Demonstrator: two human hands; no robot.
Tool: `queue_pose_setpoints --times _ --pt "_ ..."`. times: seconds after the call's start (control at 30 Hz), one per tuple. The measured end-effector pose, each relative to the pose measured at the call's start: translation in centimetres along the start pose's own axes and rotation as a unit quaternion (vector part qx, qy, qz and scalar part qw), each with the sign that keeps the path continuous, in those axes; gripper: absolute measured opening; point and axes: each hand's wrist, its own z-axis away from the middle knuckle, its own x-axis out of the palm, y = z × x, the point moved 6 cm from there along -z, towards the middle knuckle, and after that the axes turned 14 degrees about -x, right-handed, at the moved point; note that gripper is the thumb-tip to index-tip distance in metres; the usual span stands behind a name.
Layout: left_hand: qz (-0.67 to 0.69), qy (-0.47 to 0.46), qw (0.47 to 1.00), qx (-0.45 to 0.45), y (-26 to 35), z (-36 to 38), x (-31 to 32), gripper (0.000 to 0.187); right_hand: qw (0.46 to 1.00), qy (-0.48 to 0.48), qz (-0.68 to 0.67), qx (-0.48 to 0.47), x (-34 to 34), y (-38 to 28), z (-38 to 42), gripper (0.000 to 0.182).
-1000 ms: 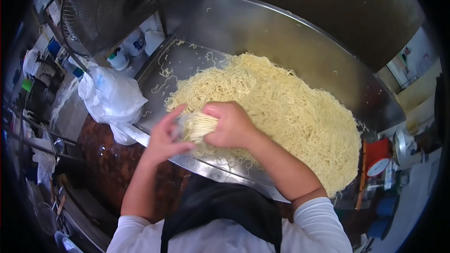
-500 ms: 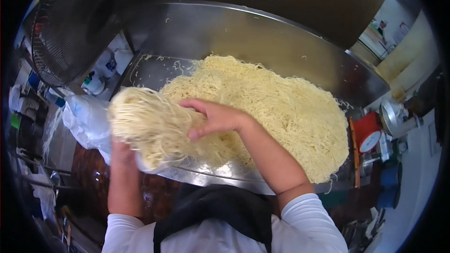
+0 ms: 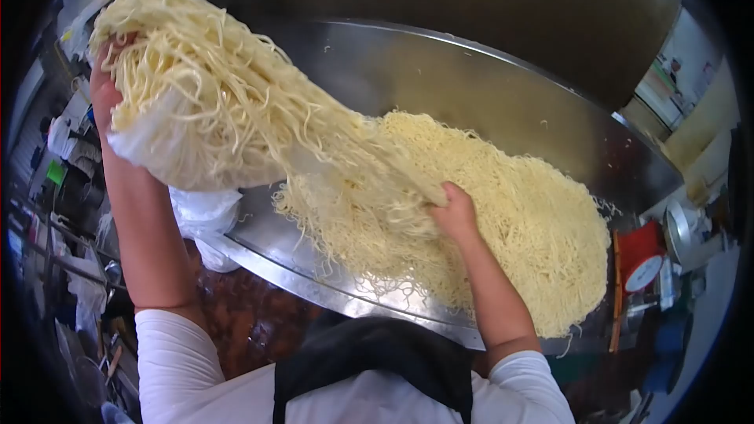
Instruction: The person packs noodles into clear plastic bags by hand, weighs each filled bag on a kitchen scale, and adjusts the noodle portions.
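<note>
At ten o'clock, the bare left hand [image 3: 108,90], partly hidden, holds up a thick bundle of pale-yellow noodles [image 3: 220,94]; just off centre toward four, the bare right hand [image 3: 457,210] grips trailing strands. A broad pale-yellow noodle heap [image 3: 542,228] covers the silver metal tray [image 3: 471,86] toward four o'clock.

one left hand [image 3: 107,90] and one right hand [image 3: 455,213] are making two hands, while two arms [image 3: 145,228], two sleeves [image 3: 177,357] and one apron [image 3: 369,357] are showing too. one noodle bunch [image 3: 220,86] and one noodle heap [image 3: 526,220] are making two masses, their strands [image 3: 259,114] being too many and too tangled to count. one tray [image 3: 487,86], one bag [image 3: 206,212], one scale [image 3: 640,245], one stick [image 3: 616,290] and one pan [image 3: 680,228] are adding five more things, each showing singly.
</note>
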Motion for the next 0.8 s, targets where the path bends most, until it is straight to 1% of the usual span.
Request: queue_pose_setpoints --times 0.07,0.17,0.2,0.23,0.3,0.33,0.4,0.43,0.47,0.53,0.6,0.67,0.77,0.8 --pt "-0.01 0.003 1.0 -0.02 0.4 -1.3 1.2 0.033 0.999 0.017 0.037 0.014 -2.2 3.3 0.8 0.031" --pt "-0.139 -0.048 0.989 0.025 2.5 -2.5 0.9 0.032 0.995 0.026 0.066 0.065 -4.8 7.8 2.4 0.032" --pt "-0.065 -0.018 0.997 -0.033 1.7 -3.4 1.7 0.032 0.993 0.03 0.068 0.089 -5.5 8.9 3.0 0.033" --pt "-0.072 -0.005 0.997 -0.033 1.7 -4.2 2.6 0.032 0.99 0.033 0.071 0.113 -6.0 9.6 3.0 0.034" --pt "-0.083 0.021 0.996 -0.035 1.8 -6.0 4.0 0.034 0.992 -0.096 -0.012 0.081 -6.3 8.6 2.2 0.044" --pt "-0.089 0.033 0.995 -0.036 1.8 -6.8 4.6 0.036 0.984 -0.16 -0.052 0.064 -6.6 7.2 1.7 0.049" --pt "-0.099 0.058 0.993 -0.036 2.0 -8.2 6.0 0.039 0.961 -0.248 -0.121 0.016 -7.0 3.1 -0.5 0.075" --pt "-0.105 0.069 0.991 -0.037 2.0 -8.8 7.0 0.041 0.956 -0.26 -0.139 -0.009 -7.7 -0.6 -2.1 0.086" --pt "-0.11 0.051 0.992 -0.043 1.7 -8.8 8.8 0.034 0.949 -0.271 -0.158 -0.034 -8.0 -5.0 -3.8 0.098" --pt "-0.129 0.043 0.991 -0.016 2.3 -9.6 10.7 0.031 0.928 -0.234 -0.251 -0.145 -8.1 -13.0 -6.7 0.105" --pt "-0.142 0.039 0.989 -0.008 2.9 -10.0 11.7 0.031 0.891 -0.192 -0.323 -0.256 -7.5 -19.9 -9.0 0.108" --pt "-0.147 0.041 0.988 -0.009 3.1 -10.1 12.2 0.03 0.858 -0.143 -0.372 -0.325 -6.2 -25.1 -11.2 0.102" --pt "-0.15 0.052 0.987 -0.003 3.5 -10.2 12.4 0.03 0.774 -0.279 -0.501 -0.268 -3.2 -29.4 -11.6 0.088" --pt "-0.15 0.056 0.987 0.0 3.7 -10.3 12.3 0.03 0.777 -0.33 -0.47 -0.259 -2.0 -28.6 -11.2 0.07"
